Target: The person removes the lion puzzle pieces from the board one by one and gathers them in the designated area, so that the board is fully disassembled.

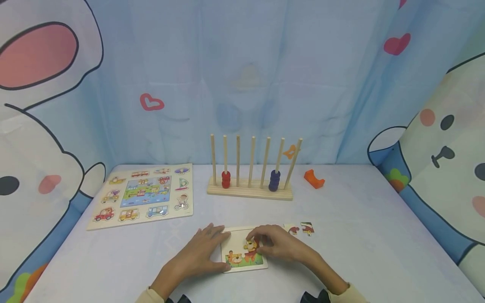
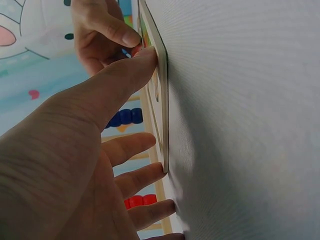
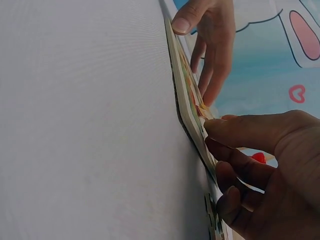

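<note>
A small wooden puzzle board (image 1: 242, 269) lies in front of the person, its lower part filled with picture pieces showing a giraffe-like animal and grass. My left hand (image 1: 201, 252) steadies the board: fingers spread at its left edge, thumb resting on the near left corner. Over the board's right half, my right hand (image 1: 282, 243) pinches a jigsaw piece (image 1: 250, 245) with a yellow animal head between thumb and index finger. The right wrist view shows these fingertips close over the board's surface; the piece is mostly hidden there. Two loose jigsaw pieces (image 1: 307, 228) lie beyond the right hand.
Behind the board stands a wooden peg rack (image 1: 250, 192) with red beads (image 1: 226, 179) and dark blue beads (image 1: 274, 181). A large vehicle puzzle board (image 1: 142, 213) lies at the back left. An orange curved block (image 1: 314, 179) sits right of the rack, before a blue curtain (image 1: 242, 84).
</note>
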### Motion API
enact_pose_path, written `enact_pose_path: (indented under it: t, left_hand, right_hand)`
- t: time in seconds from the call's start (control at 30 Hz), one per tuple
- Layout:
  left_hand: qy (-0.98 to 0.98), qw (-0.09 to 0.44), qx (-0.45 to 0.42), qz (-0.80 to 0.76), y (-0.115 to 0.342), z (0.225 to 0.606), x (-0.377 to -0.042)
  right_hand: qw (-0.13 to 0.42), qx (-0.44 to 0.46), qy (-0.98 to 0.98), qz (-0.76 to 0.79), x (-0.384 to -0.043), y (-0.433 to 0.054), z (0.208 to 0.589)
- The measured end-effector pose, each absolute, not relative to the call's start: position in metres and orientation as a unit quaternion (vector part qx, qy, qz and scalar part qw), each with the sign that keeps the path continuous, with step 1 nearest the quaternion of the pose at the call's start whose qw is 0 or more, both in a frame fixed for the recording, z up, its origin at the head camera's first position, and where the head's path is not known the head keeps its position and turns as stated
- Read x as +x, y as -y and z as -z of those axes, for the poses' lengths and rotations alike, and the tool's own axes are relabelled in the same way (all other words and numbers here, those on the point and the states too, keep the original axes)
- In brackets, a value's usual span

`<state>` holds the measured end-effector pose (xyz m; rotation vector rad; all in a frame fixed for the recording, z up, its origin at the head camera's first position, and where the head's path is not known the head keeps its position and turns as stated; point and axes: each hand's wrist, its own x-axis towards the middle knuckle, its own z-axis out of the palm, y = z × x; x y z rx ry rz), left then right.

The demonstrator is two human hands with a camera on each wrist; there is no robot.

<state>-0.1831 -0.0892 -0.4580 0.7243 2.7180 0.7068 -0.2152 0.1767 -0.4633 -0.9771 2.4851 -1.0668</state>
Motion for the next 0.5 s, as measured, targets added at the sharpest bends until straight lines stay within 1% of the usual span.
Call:
enact_pose_path:
  t: [0.5]
  left_hand:
    - [-0.930, 0.117, 0.253, -0.239, 0.0895, 0.4574, -0.1827]
  right_hand:
    - [0.132, -0.328, -0.866, 0.353, -0.2145, -0.1788, 0.4620]
